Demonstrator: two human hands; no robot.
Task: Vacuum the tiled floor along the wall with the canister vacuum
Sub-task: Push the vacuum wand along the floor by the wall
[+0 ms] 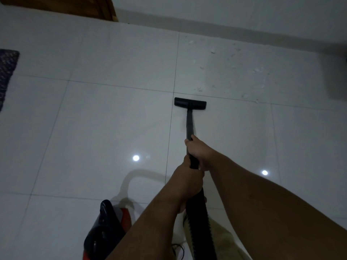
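Observation:
A black vacuum wand (190, 122) runs from my hands down to a flat black floor head (190, 103) resting on the white tiled floor (105, 117). My right hand (199, 149) grips the wand higher up its length, and my left hand (187, 177) grips it just behind, where the ribbed black hose (199, 222) begins. The red and black canister (107, 228) sits on the floor at my lower left. White crumbs and scraps (234, 72) are scattered on the tile beyond the head, toward the wall (225, 10).
A wooden door or cabinet corner (105, 8) stands at the top left by the wall. A dark woven mat (7, 72) lies at the left edge. A dark object (338, 76) sits at the far right. Ceiling lights reflect off the glossy tiles.

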